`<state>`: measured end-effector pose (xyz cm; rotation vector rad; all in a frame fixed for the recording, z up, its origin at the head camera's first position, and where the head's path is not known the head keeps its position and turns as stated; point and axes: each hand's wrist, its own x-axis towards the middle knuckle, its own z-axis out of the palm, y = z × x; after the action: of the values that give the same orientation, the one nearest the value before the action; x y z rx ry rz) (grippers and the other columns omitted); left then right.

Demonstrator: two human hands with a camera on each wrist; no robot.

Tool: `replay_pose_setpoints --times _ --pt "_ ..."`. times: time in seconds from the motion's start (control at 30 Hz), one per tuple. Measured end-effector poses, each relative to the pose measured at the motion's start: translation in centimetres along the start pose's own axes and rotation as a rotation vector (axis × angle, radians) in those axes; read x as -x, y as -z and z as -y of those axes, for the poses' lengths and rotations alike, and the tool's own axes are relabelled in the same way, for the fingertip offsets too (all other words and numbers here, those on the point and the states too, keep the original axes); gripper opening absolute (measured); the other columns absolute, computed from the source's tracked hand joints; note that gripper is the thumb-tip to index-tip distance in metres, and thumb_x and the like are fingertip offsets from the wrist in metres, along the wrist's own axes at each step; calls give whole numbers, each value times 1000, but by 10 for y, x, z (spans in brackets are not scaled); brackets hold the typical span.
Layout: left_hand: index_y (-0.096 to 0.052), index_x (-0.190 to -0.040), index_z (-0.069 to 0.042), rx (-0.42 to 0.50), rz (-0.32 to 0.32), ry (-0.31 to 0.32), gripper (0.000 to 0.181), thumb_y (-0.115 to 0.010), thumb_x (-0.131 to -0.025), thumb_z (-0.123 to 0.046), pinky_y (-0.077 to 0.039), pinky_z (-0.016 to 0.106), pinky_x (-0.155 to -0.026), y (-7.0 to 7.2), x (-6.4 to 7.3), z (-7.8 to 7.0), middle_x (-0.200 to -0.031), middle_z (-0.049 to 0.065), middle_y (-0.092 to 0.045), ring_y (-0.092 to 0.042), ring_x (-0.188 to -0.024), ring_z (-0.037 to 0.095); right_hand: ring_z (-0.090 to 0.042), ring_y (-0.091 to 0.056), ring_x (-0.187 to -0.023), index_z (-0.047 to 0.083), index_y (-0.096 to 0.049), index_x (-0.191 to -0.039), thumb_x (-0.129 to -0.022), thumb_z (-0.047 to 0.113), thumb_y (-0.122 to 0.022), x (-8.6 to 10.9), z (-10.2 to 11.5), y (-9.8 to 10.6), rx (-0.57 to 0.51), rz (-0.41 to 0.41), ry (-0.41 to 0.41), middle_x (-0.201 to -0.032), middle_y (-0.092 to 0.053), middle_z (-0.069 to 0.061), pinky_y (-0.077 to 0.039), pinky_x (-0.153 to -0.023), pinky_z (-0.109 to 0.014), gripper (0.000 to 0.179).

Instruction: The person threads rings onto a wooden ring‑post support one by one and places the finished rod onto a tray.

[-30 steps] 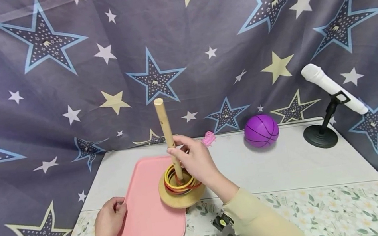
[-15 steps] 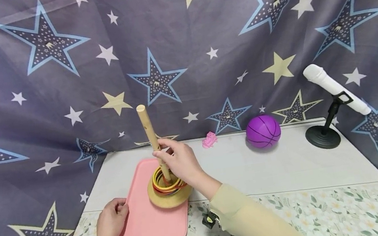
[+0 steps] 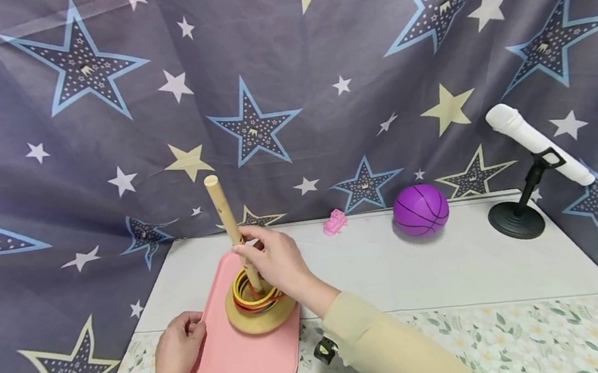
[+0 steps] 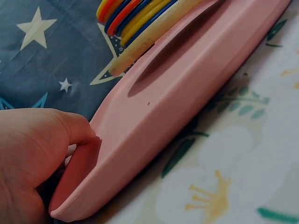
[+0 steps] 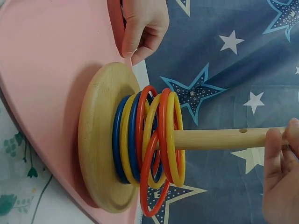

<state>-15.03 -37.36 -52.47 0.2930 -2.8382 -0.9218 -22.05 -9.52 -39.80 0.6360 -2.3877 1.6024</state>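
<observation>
My right hand [image 3: 280, 262] pinches the upright wooden post [image 3: 225, 213] of a ring toss stand around its middle. The stand's round wooden base [image 3: 250, 326] is over the pink tray [image 3: 244, 367], with a shadow beneath it; whether it touches the tray I cannot tell. Red, yellow and blue rings [image 5: 162, 135] hang stacked around the foot of the post, one red ring tilted. At the tray's left side, my left hand [image 3: 177, 351] holds the rim, thumb on the inside, its other fingers partly hidden in the left wrist view [image 4: 42, 154].
A pink toy [image 3: 334, 222] lies at the table's back edge. Right of it are a purple basketball [image 3: 420, 210] and a white microphone [image 3: 536, 140] on a black stand [image 3: 517, 218]. A starry curtain [image 3: 280, 49] hangs behind the table. Flower-patterned covering [image 3: 497, 331] runs along the front.
My right hand has carried the ring toss stand leftward, from the tray's right edge to over its middle. My left hand stays on the tray rim.
</observation>
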Motion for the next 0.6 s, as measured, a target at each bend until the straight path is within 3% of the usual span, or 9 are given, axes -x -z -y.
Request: replay_pose_setpoints --times 0.6 --pt "-76 -121 -2 1 15 34 22 -68 -106 -15 -45 38 -71 1 -3 -1 -94 3 -67 -58 -80 19 -2 -72 -83 26 -80 -133 -105 35 -78 -4 -9 -12 24 31 5 -113 -79 12 -56 -75 -22 30"
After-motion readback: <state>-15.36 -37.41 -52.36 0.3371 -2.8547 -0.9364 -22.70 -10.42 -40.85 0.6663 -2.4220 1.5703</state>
